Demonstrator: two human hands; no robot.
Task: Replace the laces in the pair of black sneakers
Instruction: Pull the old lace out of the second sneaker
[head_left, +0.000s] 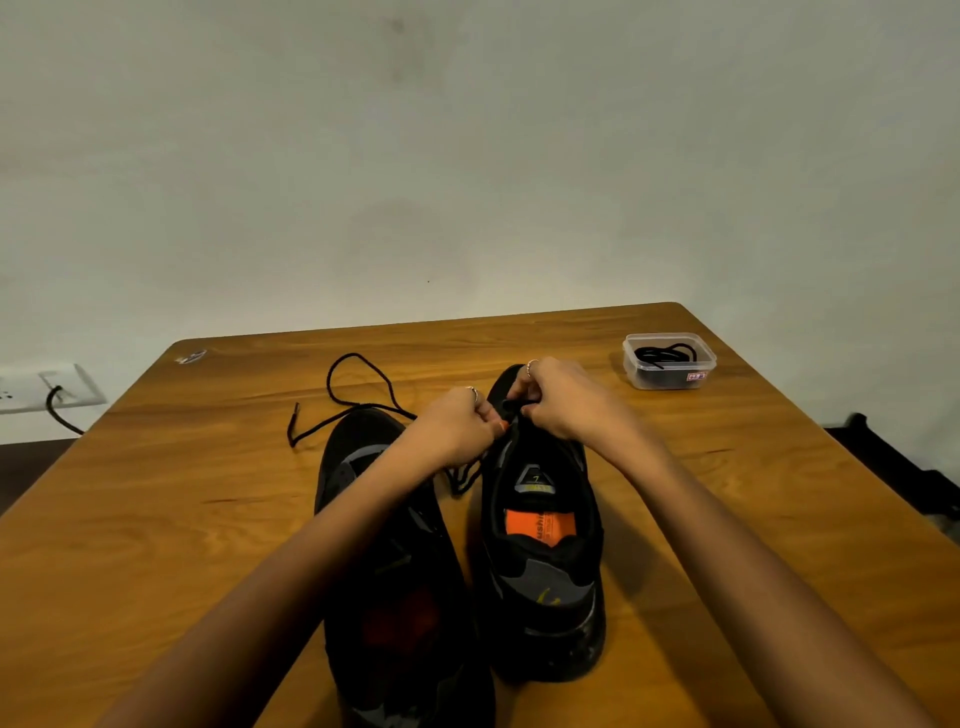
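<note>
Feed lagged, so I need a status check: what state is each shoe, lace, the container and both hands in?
Right sneaker: upright, being worked at the front eyelets.
Left sneaker: upright, partly under the forearm.
Loose lace: trailing across the table.
Plastic container: lidless, black laces inside.
Left hand: pinching lace.
Right hand: pinching lace.

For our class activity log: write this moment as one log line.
step: lacing right-hand sneaker | left hand: pinches lace | right hand: pinches lace at eyelets | spare laces: in clear tub
</note>
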